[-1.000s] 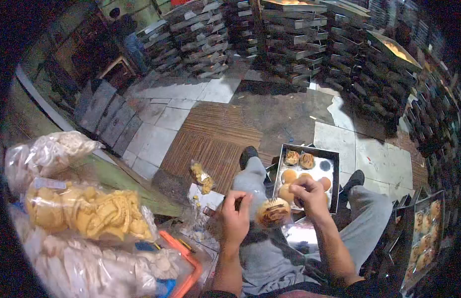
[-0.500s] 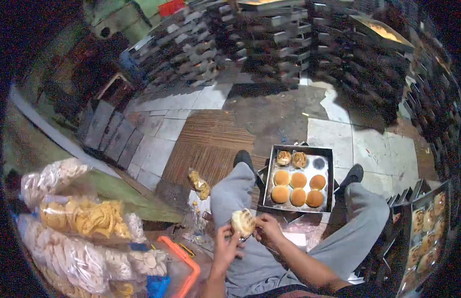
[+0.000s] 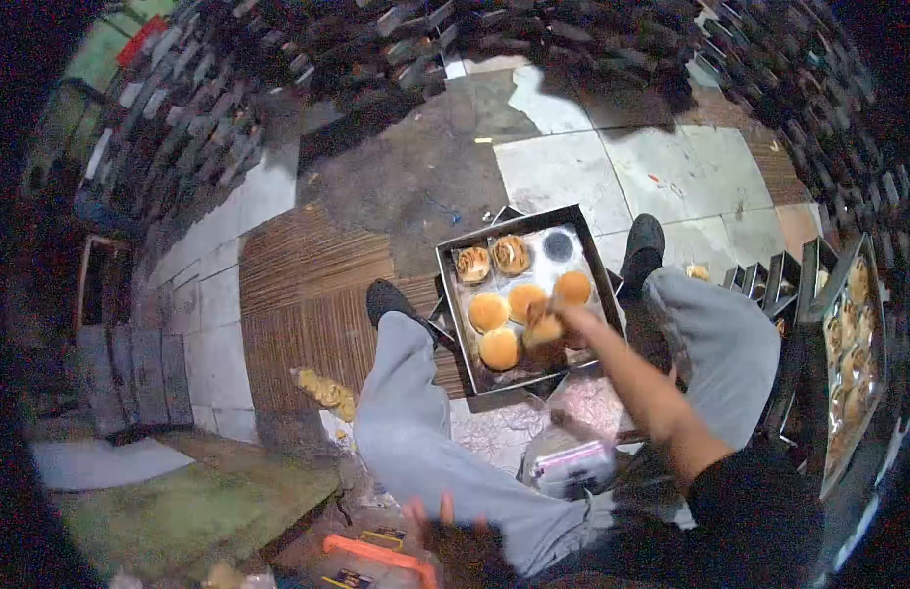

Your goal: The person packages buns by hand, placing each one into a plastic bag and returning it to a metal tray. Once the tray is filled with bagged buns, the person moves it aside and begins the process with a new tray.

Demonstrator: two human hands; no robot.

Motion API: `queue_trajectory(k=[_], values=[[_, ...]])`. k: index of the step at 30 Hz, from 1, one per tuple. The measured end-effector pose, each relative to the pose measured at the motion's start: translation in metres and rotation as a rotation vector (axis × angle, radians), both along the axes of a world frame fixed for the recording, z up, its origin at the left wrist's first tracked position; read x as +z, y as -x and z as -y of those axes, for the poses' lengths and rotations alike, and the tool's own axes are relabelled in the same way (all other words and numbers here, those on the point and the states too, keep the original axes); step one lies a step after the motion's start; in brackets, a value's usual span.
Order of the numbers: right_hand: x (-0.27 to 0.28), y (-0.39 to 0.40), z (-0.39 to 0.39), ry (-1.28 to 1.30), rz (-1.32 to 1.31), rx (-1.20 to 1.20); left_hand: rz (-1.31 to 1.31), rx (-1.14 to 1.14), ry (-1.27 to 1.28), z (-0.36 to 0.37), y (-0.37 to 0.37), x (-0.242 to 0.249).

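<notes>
A square metal tray (image 3: 457, 324) stands on the floor between my feet, with round golden buns (image 3: 489, 312) in it. Two swirl-topped buns (image 3: 511, 254) sit in its far left part, seemingly wrapped. Reaching over the near half of the tray, my right hand (image 3: 565, 320) has its fingers closed on a bun (image 3: 544, 331), both smeared by motion. Low in the view, by my left thigh, my left hand (image 3: 455, 530) is dark and blurred, its fingers apart and nothing visible in them. A dark round patch (image 3: 558, 245) marks the tray's far right corner.
Trays of topped buns (image 3: 852, 344) stand tilted at the right. A clear plastic packet (image 3: 572, 466) lies between my legs. An orange frame-like object (image 3: 381, 558) is at the lower left, and a bag of yellowish pieces (image 3: 325, 393) lies beyond it. Dark stacks (image 3: 612, 49) line the back.
My right hand has moved forward from my lap to the buns in the tray. My left hand has dropped back, and the topped bun both hands held is no longer seen there. The view has turned.
</notes>
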State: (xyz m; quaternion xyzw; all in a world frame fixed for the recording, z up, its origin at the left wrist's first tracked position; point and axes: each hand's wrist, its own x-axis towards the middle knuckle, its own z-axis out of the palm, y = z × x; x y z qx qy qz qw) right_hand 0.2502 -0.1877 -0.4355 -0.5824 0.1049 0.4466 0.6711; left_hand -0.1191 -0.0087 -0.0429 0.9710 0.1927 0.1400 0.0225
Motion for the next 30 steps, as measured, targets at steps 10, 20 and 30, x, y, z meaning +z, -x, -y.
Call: queue_trajectory(k=[10,20,30], values=[[0.253,-0.046,-0.025,-0.051,0.181,-0.173,-0.302,0.518,0.594,-0.096,0.048,-0.032],[0.511,0.129,-0.011,-0.180,1.766,0.502,0.517,0.140,2.186,0.008,-0.102,0.091],[0.506,0.168,0.044,-0.084,1.722,0.111,0.623,-0.373,2.099,0.034,-0.115,0.109]])
